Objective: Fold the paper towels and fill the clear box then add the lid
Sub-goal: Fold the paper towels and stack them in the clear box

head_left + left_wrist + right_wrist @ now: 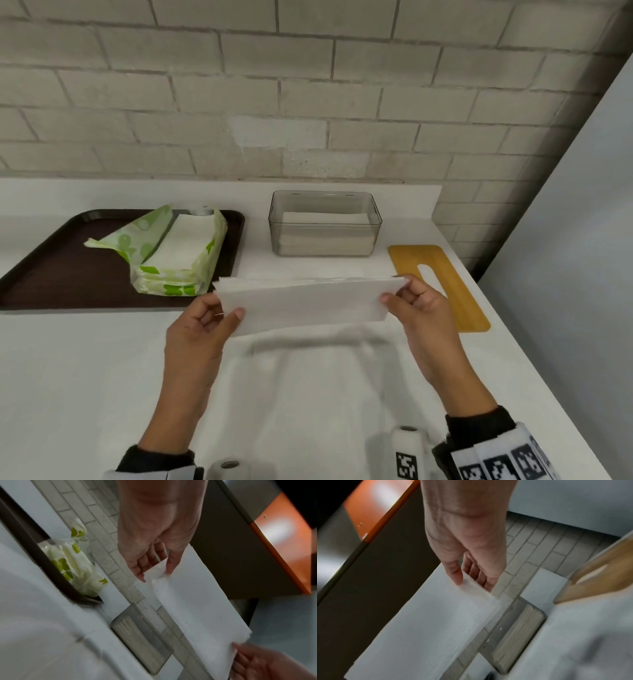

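Partway through, by the look of it. Going left to right: one dark tray (51,260) at the far left of the white counter (85,359), bearing one opened green-and-white pack (171,253) with unfolded paper towels showing inside, so stock apparently left to fold. Next, one folded paper towel (305,301) held in the air above the counter, just in front of the clear box, pinched at its left end between thumb and curled fingers of the left hand (198,329) and at its right end between thumb and fingers of the right hand (421,308); two hands in all, both clamped on the same sheet. Behind it, one clear box (325,224), open-topped, with a low stack of folded towels filling roughly its lower half; exact count of those impossible to tell. Furthest right, one yellow wooden lid (442,284) with a slot, flat on the counter, apart from the box. Judged remaining: placing this towel, probably more folding, then fitting the lid.
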The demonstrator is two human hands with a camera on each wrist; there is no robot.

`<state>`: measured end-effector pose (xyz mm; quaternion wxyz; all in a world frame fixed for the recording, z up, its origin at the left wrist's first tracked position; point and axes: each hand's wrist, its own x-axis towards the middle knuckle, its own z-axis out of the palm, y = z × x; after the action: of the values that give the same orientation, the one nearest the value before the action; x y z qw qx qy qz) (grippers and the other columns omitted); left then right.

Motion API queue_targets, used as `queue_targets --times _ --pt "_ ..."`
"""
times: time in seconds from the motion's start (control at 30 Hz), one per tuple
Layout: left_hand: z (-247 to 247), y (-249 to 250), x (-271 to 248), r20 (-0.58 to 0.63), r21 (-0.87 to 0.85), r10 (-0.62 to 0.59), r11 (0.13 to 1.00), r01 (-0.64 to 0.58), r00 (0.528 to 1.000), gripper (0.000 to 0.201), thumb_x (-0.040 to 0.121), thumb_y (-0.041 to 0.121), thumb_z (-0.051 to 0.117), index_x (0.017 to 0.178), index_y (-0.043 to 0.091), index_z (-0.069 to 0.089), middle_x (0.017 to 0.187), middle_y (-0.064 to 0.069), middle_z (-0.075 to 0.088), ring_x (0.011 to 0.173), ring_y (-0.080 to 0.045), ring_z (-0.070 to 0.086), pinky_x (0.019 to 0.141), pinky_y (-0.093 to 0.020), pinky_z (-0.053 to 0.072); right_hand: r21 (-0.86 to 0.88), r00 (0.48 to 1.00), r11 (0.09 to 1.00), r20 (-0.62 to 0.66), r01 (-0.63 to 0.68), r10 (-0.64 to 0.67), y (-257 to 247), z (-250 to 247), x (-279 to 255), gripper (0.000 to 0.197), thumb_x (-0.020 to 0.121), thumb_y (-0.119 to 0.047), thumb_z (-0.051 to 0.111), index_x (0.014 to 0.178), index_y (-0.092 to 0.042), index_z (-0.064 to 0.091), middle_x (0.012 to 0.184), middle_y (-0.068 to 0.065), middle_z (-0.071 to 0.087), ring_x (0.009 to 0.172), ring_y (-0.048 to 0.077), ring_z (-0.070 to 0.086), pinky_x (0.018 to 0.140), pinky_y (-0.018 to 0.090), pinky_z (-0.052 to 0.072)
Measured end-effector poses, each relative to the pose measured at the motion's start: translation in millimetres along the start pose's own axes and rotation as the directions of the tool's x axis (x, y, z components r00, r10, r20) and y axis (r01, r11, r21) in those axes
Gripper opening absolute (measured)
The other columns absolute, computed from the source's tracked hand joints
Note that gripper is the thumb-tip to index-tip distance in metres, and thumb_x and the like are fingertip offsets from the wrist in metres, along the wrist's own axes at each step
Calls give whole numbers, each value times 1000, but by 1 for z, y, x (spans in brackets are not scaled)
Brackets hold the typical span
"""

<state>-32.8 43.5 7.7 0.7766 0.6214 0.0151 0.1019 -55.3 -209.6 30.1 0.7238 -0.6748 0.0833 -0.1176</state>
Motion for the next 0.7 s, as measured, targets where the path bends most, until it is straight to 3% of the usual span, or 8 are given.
queue_targets --times 0.07,0.17,0.27,0.37,0.43,0.53,0.6,0.7 --pt "1 -8 -3 24 43 -48 998 47 999 25 85 -7 58 91 16 65 86 4 73 77 -3 68 67 -11 51 62 999 998 -20 -28 30 6 8 -2 21 86 8 54 93 -9 62 90 3 72 84 14 67 75 23 54" --pt "4 -26 -8 21 134 -152 980 148 988 32 89 -9 51 93 20 65 94 2 72 85 -10 65 71 -18 48 19 986 989 -73 -148 149 33 17 -3 33 82 15 50 89 -16 59 94 6 67 87 20 62 76 27 49" --pt "8 -41 -12 5 218 -253 944 246 967 40 87 -14 43 98 20 62 97 0 69 91 -17 63 71 -23 46 18 951 956 -92 -294 294 57 22 -6 38 80 16 48 96 -18 57 99 6 65 90 21 61 74 27 49" --pt "13 -44 -11 -7 284 -306 912 295 952 50 82 -17 37 104 21 61 99 2 67 93 -17 62 68 -24 46 10 934 941 -120 -339 338 65 23 -6 41 78 17 47 101 -16 55 101 6 64 89 19 60 70 24 48" --pt "19 -42 -11 -7 301 -316 904 303 949 42 85 -14 41 99 21 61 98 -1 66 89 -17 61 68 -26 46 -24 933 937 -109 -347 343 66 26 -7 40 79 15 46 100 -17 56 102 5 63 89 18 59 69 24 48" --pt "22 -34 -10 -26 260 -312 915 308 950 23 91 1 54 93 22 61 94 1 66 87 -17 61 77 -31 46 -158 960 948 -67 -278 270 56 27 -6 34 84 8 49 94 -23 57 100 0 64 89 12 59 70 21 48" --pt "11 -24 -6 -35 298 -301 907 297 953 17 86 2 63 96 17 64 93 -2 68 88 -22 63 77 -32 48 -255 988 954 -48 -156 149 38 22 0 24 85 4 55 89 -20 60 95 3 66 87 16 63 73 24 51" --pt "-10 -5 -1 179 558 -388 797 231 904 19 76 5 74 90 16 69 87 -3 73 87 -23 67 76 -32 53 -347 998 936 60 49 -30 -3 16 11 18 84 -1 62 84 -19 62 88 -3 69 81 10 65 69 18 51"
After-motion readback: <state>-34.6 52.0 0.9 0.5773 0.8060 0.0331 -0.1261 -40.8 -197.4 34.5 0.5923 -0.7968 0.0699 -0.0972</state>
